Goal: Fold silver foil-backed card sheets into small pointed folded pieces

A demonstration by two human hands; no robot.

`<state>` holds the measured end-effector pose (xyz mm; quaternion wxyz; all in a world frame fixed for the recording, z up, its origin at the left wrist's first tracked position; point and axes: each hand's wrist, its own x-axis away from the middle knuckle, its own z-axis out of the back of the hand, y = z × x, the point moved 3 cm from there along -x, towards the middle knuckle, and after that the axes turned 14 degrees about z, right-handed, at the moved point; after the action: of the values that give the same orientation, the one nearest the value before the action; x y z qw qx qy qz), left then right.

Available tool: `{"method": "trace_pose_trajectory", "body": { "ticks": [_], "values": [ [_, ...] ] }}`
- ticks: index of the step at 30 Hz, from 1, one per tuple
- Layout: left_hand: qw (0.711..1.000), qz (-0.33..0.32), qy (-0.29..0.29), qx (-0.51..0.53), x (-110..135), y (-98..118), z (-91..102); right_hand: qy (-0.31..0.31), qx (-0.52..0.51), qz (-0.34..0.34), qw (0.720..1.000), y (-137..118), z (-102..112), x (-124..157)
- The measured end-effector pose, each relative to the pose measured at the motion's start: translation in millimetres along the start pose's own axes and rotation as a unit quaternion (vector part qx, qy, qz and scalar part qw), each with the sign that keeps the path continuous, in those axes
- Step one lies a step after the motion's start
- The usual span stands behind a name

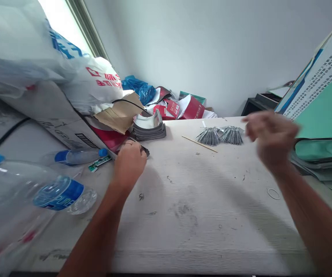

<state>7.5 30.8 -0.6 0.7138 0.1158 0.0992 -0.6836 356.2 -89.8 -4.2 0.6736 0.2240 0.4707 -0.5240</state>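
Observation:
My left hand is closed, fingers curled down over a dark flat piece at the left of the table. Most of that piece is hidden under the hand. Just behind it lies a stack of curved grey sheets. On the right, my right hand hovers over the table, smeared by motion; its fingers look bent, but I cannot see whether they hold anything. Left of it are two fanned bundles of thin metal pins, side by side. A thin wooden stick lies near them.
Plastic bottles lie at the left, before a cardboard box topped with white bags. Red packets sit by the wall. Green sheets and dark folded sheets stand right. A thin ring lies on the tabletop.

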Motion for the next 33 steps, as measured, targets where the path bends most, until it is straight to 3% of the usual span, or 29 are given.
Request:
{"method": "trace_pose_trajectory", "body": {
  "ticks": [4,8,14,19,23,25,27,29,31,33],
  "values": [
    [0.998,0.023,-0.024,-0.06,8.5,-5.1,-39.8,-0.132,-0.076,0.011,0.988,20.5,-46.1,34.4],
    [0.995,0.016,-0.025,-0.091,14.5,-9.4,-50.4,-0.16,-0.087,-0.018,0.983,45.2,-63.7,57.0],
    [0.994,-0.001,0.001,-0.105,21.0,-8.6,-41.8,-0.183,-0.113,-0.03,0.976,39.4,-59.0,54.5],
    [0.992,0.035,0.086,-0.083,22.8,-12.6,-25.7,-0.19,-0.147,-0.039,0.97,29.7,-57.2,50.0],
    [0.961,0.037,0.254,0.102,28.9,-15.9,2.8,-0.17,-0.19,-0.067,0.965,23.2,-58.4,44.5],
    [0.926,0.008,0.277,0.256,35.1,-8.2,14.4,-0.142,-0.213,-0.098,0.962,17.9,-61.2,41.3],
    [0.879,0.024,0.196,0.434,38.5,7.3,17.1,-0.104,-0.239,-0.14,0.955,11.4,-65.0,37.9],
    [0.8,0.011,-0.002,0.6,39.6,35.0,9.6,-0.085,-0.292,-0.181,0.935,2.9,-69.3,35.3],
    [0.71,-0.014,-0.193,0.677,41.8,65.5,-1.5,-0.093,-0.358,-0.205,0.906,-8.0,-72.5,33.5],
    [0.652,-0.026,-0.321,0.686,44.0,87.2,-15.0,-0.136,-0.503,-0.269,0.81,-21.4,-77.4,35.7]
  ]
}}
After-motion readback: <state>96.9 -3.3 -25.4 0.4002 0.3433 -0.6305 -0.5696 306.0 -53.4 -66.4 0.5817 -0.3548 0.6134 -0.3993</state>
